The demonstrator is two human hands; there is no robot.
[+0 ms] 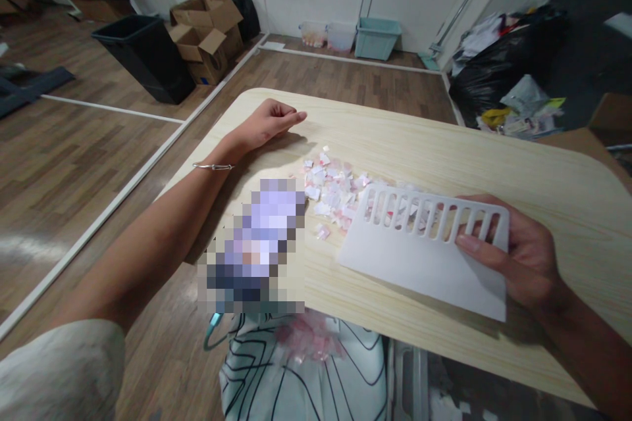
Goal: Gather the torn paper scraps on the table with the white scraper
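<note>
My right hand (523,256) grips the right end of a flat white plastic plate (419,263) with a row of long slots along its upper edge. The thumb presses on its face, and the other fingers are behind it. A loose pile of small white and pink scraps (330,191) lies on the table, partly hidden by the plate. Beyond the pile, my left hand (274,122) rests closed on the tabletop, its thumb over curled fingers. What it holds, if anything, is hidden. A blurred-out phone-like device (261,230) lies near my left forearm.
The pale wooden table (395,125) has rounded corners. More pinkish scraps (309,339) lie on patterned fabric (306,381) over my lap. On the floor are a black bin (148,59), cardboard boxes (207,33), a teal tub (378,38) and black rubbish bags (498,72).
</note>
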